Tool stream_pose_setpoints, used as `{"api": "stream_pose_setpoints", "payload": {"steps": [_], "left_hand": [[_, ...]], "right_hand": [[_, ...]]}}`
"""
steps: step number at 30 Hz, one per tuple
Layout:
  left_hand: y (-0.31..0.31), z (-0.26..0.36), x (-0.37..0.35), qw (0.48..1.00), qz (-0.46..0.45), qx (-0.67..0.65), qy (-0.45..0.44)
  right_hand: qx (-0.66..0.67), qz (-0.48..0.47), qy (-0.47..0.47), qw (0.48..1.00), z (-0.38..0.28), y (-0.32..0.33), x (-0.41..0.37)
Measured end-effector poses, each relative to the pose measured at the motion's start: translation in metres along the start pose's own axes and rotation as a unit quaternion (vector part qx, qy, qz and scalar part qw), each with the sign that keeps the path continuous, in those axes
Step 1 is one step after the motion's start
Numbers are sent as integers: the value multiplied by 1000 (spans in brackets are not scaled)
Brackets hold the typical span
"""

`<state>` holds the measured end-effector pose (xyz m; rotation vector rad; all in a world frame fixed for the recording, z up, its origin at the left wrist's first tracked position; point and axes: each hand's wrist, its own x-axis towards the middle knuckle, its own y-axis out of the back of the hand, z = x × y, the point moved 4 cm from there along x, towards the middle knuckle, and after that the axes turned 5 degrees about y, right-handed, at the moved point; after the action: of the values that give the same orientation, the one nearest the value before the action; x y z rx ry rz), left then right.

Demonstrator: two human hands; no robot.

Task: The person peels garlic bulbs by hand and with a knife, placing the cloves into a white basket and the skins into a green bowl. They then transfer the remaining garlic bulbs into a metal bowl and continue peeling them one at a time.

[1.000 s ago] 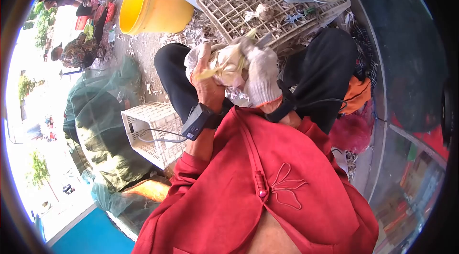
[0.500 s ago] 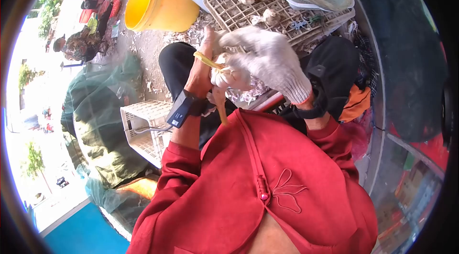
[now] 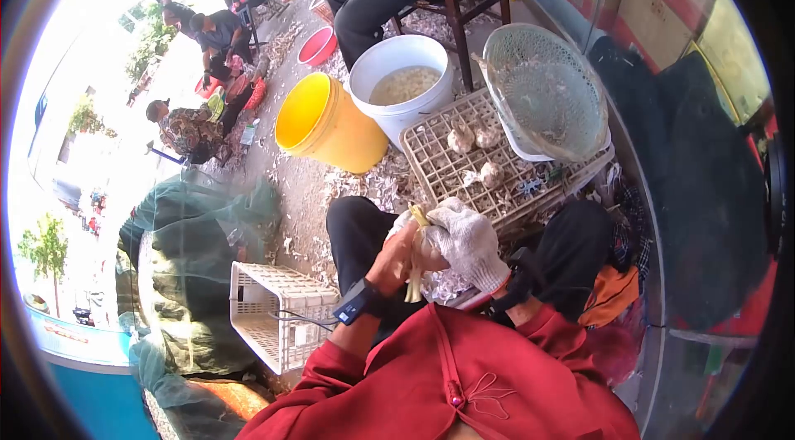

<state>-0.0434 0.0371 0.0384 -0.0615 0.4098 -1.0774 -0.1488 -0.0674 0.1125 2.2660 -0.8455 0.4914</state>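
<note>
Between my hands, above my lap, is a garlic bulb [image 3: 430, 254], partly covered by the fingers. A yellowish stalk [image 3: 419, 215] sticks up at its top, and a pale stalk [image 3: 414, 283] hangs below. My left hand [image 3: 392, 260], bare, grips the bulb from the left side. My right hand [image 3: 469, 243], in a whitish knitted glove, is wrapped round the bulb's right side and top. Past my hands, more garlic bulbs [image 3: 460, 139] lie on an upturned plastic crate [image 3: 431, 162].
A yellow bucket [image 3: 352, 137], a white bucket [image 3: 431, 96] with pale pieces in liquid, and a green mesh basket [image 3: 546, 96] stand ahead. A white crate [image 3: 302, 316] lies at left. Another person [image 3: 364, 1] sits beyond; others sit farther left.
The view has tilted upward, bringing the seated person and chair into sight. My gloved fingers have closed in over the bulb, and the yellowish stalk now points upward instead of left.
</note>
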Motion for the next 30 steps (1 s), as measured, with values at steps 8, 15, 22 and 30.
{"api": "stream_pose_setpoints", "payload": {"steps": [8, 15, 22, 30], "left_hand": [[-17, 9, 6, 966, 215, -83, 117], [-37, 47, -13, 988, 110, -101, 24], [-25, 39, -22, 970, 137, -185, 76], [-30, 68, -25, 955, 212, -161, -129]], "right_hand": [[85, 97, -152, 980, 12, -9, -9], [244, 140, -447, 849, 26, -19, -22], [-246, 92, 0, 965, 20, -35, -51], [337, 50, -466, 817, 43, -36, -27]]}}
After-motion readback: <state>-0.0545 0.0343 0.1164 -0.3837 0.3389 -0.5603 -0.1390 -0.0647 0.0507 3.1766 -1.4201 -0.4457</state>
